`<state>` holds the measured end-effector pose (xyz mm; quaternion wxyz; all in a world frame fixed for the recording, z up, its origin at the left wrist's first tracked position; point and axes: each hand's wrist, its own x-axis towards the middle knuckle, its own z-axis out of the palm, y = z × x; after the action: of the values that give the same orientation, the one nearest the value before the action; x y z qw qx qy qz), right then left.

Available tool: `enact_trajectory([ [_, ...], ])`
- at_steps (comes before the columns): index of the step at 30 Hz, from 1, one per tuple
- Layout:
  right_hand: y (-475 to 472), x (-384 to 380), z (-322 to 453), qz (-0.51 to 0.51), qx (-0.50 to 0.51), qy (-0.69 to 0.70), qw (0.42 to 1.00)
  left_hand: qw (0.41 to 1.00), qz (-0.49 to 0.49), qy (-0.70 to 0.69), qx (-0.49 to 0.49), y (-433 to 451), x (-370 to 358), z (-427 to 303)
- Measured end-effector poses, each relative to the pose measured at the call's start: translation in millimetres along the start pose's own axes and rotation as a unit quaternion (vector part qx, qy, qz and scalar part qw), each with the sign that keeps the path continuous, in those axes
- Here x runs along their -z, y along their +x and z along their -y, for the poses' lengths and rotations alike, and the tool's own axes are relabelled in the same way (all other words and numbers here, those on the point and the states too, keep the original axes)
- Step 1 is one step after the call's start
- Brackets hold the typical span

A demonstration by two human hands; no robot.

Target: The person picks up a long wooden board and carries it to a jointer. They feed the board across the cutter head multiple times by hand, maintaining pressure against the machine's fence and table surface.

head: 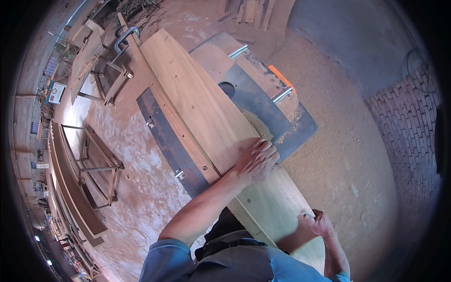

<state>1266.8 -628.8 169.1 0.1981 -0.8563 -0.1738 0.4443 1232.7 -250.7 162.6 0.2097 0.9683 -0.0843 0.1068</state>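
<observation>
A long, pale wooden board [197,102] lies diagonally across a dark metal machine table [243,81], running from my body toward the far left. Its left edge sits along a narrow wooden fence [176,127]. My left hand [259,158] rests on the board with its fingers curled over the right edge, next to a pile of sawdust [259,125]. Nearer my body, my right hand [319,222] grips the same edge, thumb on top and fingers hidden below. A round dark opening [226,89] in the table is partly covered by the board.
A metal G-clamp [127,38] is fastened at the fence's far end. Long boards [75,197] lie by a metal-framed stand [102,169] at left. Another stand [109,83] is farther back. Wood offcuts [255,12] lean at the back; a brick stack [405,134] stands right.
</observation>
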Motion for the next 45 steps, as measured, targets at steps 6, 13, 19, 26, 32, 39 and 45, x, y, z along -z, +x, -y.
enact_trajectory([
  [6, -2.8, 7.1, 12.5, -0.008, 0.006, 0.024, 1.0, 1.0, 0.013, 0.002, 0.002, 1.5, 0.2, 1.6],
  [13, -3.4, 2.5, 9.5, -0.022, 0.018, 0.033, 0.999, 1.0, 0.012, 0.011, 0.006, 2.3, -0.4, 1.4],
  [19, -1.7, 2.8, 7.7, 0.003, -0.02, 0.009, 1.0, 0.999, -0.004, -0.032, 0.019, 5.3, 2.1, -0.5],
  [26, -1.6, 3.9, 8.1, 0.001, -0.016, 0.037, 0.999, 1.0, -0.003, -0.02, 0.016, 9.8, 8.0, -2.1],
  [32, -3.5, 8.0, 14.2, 0.006, -0.026, 0.028, 0.999, 0.999, -0.006, -0.033, 0.013, 10.5, 10.4, -2.3],
  [39, -3.3, 10.7, 18.4, 0.023, -0.043, 0.052, 0.997, 1.0, 0.007, -0.021, 0.014, 11.7, 13.6, -3.1],
  [45, -2.8, 7.1, 13.9, 0.014, -0.035, 0.055, 0.998, 0.999, 0.009, -0.026, 0.017, 12.4, 14.5, -3.6],
])
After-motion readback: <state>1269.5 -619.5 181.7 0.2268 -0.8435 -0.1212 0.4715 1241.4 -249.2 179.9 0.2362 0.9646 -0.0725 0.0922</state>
